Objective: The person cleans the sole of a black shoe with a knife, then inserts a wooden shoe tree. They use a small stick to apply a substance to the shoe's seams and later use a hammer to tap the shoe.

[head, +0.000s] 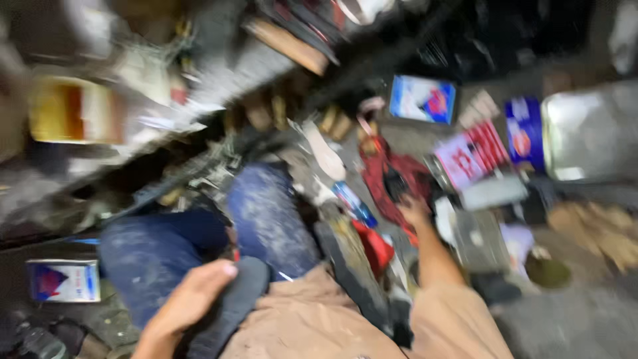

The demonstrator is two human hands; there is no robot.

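Observation:
The picture is blurred by motion. My left hand (193,299) is at the bottom left, over my knee in dusty blue jeans (266,216). Its fingers are closed on a dark, flat shoe sole (232,306). My right hand (413,209) is stretched forward into a heap of clutter and rests at the edge of a red cloth (382,173), beside a small dark thing. The blur hides whether its fingers hold anything. A tan garment (312,326) covers my lap.
A blue and white tin (422,98), a red and white tin (472,156), a blue can (525,133) and a large metal container (588,133) stand at the right. Another blue and white tin (63,280) lies at the lower left. A pale insole (322,149) lies ahead.

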